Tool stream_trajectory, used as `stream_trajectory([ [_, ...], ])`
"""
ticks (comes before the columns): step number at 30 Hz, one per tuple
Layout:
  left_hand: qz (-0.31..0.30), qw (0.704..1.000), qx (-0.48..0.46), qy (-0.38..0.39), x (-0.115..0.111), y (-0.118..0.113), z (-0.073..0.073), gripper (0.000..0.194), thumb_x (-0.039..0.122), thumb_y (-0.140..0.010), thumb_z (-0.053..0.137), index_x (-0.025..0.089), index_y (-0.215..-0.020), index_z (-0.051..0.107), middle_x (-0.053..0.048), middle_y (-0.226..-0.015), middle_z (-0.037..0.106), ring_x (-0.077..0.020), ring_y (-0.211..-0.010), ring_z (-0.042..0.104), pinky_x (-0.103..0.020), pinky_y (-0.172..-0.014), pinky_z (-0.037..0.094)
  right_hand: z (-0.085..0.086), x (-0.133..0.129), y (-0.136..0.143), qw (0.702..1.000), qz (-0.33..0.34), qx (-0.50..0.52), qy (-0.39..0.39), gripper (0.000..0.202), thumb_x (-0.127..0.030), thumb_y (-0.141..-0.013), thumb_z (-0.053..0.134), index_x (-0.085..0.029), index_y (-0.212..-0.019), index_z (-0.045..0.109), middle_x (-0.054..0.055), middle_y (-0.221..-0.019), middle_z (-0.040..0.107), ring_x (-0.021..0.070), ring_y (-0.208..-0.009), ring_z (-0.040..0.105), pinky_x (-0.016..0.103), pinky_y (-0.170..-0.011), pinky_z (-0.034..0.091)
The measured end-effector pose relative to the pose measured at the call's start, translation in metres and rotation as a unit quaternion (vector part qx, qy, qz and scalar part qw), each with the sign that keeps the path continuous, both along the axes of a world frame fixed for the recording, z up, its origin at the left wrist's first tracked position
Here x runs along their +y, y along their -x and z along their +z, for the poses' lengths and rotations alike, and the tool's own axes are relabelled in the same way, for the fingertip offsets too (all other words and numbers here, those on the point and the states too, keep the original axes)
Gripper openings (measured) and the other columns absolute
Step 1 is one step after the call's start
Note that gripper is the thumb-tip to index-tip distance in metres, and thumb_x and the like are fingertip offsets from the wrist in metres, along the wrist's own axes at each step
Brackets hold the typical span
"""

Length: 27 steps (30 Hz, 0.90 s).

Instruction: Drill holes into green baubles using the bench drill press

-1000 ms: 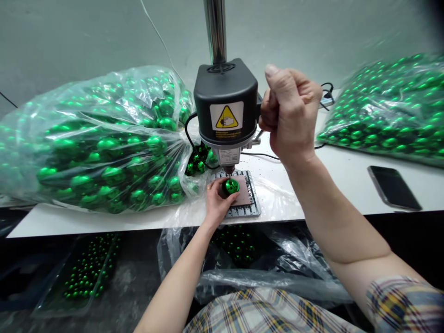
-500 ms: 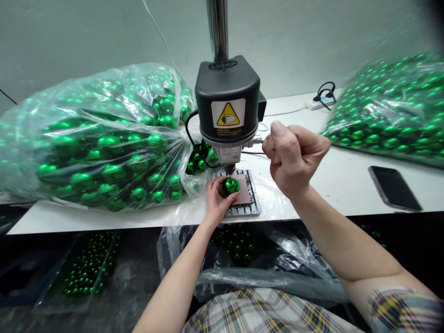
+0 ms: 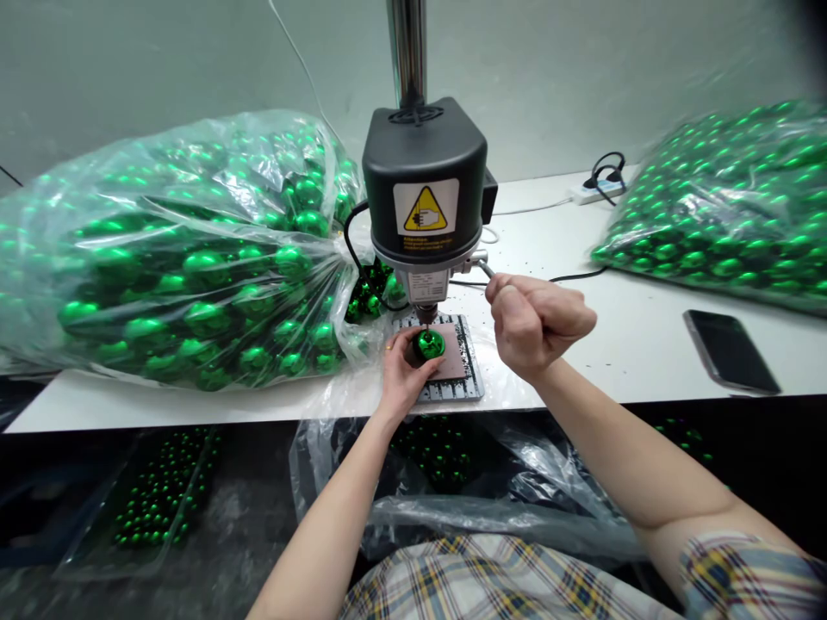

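A black-topped drill press [image 3: 425,185] stands over a slotted metal base [image 3: 475,379] with a pinkish board [image 3: 457,349] on it. My left hand [image 3: 404,375] holds a shiny green ball [image 3: 430,344] on the board, fingers and thumb around its sides. The drill bit meets the top of the ball, below the chuck [image 3: 426,314]. My right hand [image 3: 539,320] is closed around the end of the press's metal lever [image 3: 483,265], to the right of the machine.
Big clear bags of green balls lie at the left [image 3: 207,319] and right [image 3: 724,207]. A phone [image 3: 732,351] lies at the right, a power strip [image 3: 598,191] behind. Open plastic [image 3: 504,512] with green balls hangs below the table edge.
My right hand has moved down, and the lever has turned down with it. My left hand still holds the green ball on the board.
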<state>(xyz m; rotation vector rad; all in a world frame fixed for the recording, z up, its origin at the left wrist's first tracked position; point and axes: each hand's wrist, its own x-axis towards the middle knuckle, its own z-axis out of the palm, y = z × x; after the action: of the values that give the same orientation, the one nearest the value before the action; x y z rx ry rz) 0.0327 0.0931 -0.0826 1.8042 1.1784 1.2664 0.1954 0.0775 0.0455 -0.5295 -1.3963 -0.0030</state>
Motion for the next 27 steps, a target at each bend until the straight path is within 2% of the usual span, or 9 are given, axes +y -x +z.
stream_trajectory([
  [3,0.000,1.000,-0.003,0.002,-0.002,0.000,0.004,0.055,0.031,-0.069,0.085,0.021,-0.118,0.064,-0.009,-0.118,0.066,-0.0259,-0.117,0.058,-0.043,-0.104,0.044,-0.006,0.002,-0.001,0.995,0.040,0.020,-0.092,0.048,-0.005,-0.083,0.057,-0.018,-0.055,0.020,-0.005,-0.048,0.022,0.0063,-0.042,0.027,0.028,-0.044,0.027],
  [7,0.005,1.000,-0.003,0.017,-0.002,0.000,0.004,0.056,0.031,-0.069,0.086,0.021,-0.119,0.064,-0.010,-0.117,0.066,-0.0265,-0.117,0.058,-0.043,-0.104,0.045,-0.003,-0.001,0.002,0.991,0.069,-0.022,-0.116,0.045,0.000,-0.080,0.055,-0.018,-0.054,0.023,-0.005,-0.049,0.026,0.0053,-0.042,0.028,0.028,-0.044,0.029],
  [12,0.019,0.999,-0.020,0.037,-0.001,-0.004,0.002,0.055,0.028,-0.067,0.086,0.020,-0.116,0.063,-0.010,-0.116,0.065,-0.0258,-0.112,0.061,-0.043,-0.100,0.048,0.047,0.011,0.005,0.990,0.040,0.132,0.022,0.050,-0.024,-0.091,0.063,-0.019,-0.049,0.036,-0.005,-0.043,0.032,0.0061,-0.037,0.032,0.027,-0.037,0.024],
  [15,0.091,0.995,0.037,0.028,-0.020,0.000,0.014,0.050,0.025,-0.065,0.085,0.018,-0.109,0.063,-0.010,-0.109,0.063,-0.0261,-0.107,0.061,-0.042,-0.095,0.049,0.080,0.033,-0.002,0.977,0.107,0.138,0.119,0.048,-0.038,-0.088,0.069,-0.021,-0.054,0.041,-0.006,-0.043,0.035,0.0055,-0.033,0.028,0.026,-0.032,0.020],
  [17,0.116,0.987,0.110,0.028,-0.041,0.009,0.029,0.046,0.025,-0.066,0.084,0.018,-0.106,0.062,-0.009,-0.104,0.062,-0.0269,-0.105,0.060,-0.042,-0.092,0.050,0.091,0.045,-0.007,0.963,0.134,0.145,0.182,0.050,-0.046,-0.085,0.071,-0.022,-0.056,0.038,-0.007,-0.045,0.032,0.0054,-0.034,0.024,0.026,-0.031,0.017],
  [21,-0.019,0.971,0.231,0.059,-0.065,0.037,0.061,0.040,0.035,-0.070,0.082,0.023,-0.104,0.064,-0.005,-0.096,0.065,-0.0258,-0.095,0.061,-0.037,-0.081,0.051,0.095,0.049,-0.007,0.947,0.139,0.188,0.220,0.054,-0.050,-0.080,0.074,-0.022,-0.055,0.035,-0.006,-0.045,0.031,0.0061,-0.036,0.024,0.026,-0.033,0.013],
  [23,-0.021,0.969,0.240,0.049,-0.051,0.046,0.072,0.025,0.038,-0.084,0.070,0.023,-0.104,0.065,-0.006,-0.096,0.067,-0.0246,-0.095,0.063,-0.036,-0.082,0.050,0.095,0.044,-0.003,0.946,0.134,0.202,0.216,0.055,-0.048,-0.079,0.075,-0.022,-0.054,0.035,-0.006,-0.044,0.031,0.0060,-0.036,0.023,0.026,-0.033,0.012],
  [25,0.052,0.969,0.240,0.029,-0.020,0.047,0.079,0.020,0.030,-0.098,0.048,0.021,-0.105,0.064,-0.008,-0.100,0.069,-0.0237,-0.098,0.064,-0.036,-0.088,0.049,0.097,0.038,0.002,0.944,0.133,0.213,0.214,0.054,-0.045,-0.079,0.077,-0.022,-0.054,0.035,-0.006,-0.044,0.031,0.0060,-0.036,0.022,0.027,-0.034,0.011],
  [27,0.134,0.952,0.275,0.027,0.019,0.041,0.080,0.028,0.018,-0.098,0.038,0.019,-0.109,0.064,-0.012,-0.106,0.068,-0.0258,-0.104,0.065,-0.038,-0.092,0.048,0.099,0.035,0.004,0.942,0.132,0.223,0.214,0.054,-0.044,-0.078,0.077,-0.022,-0.053,0.035,-0.006,-0.044,0.030,0.0061,-0.036,0.022,0.028,-0.034,0.010],
])
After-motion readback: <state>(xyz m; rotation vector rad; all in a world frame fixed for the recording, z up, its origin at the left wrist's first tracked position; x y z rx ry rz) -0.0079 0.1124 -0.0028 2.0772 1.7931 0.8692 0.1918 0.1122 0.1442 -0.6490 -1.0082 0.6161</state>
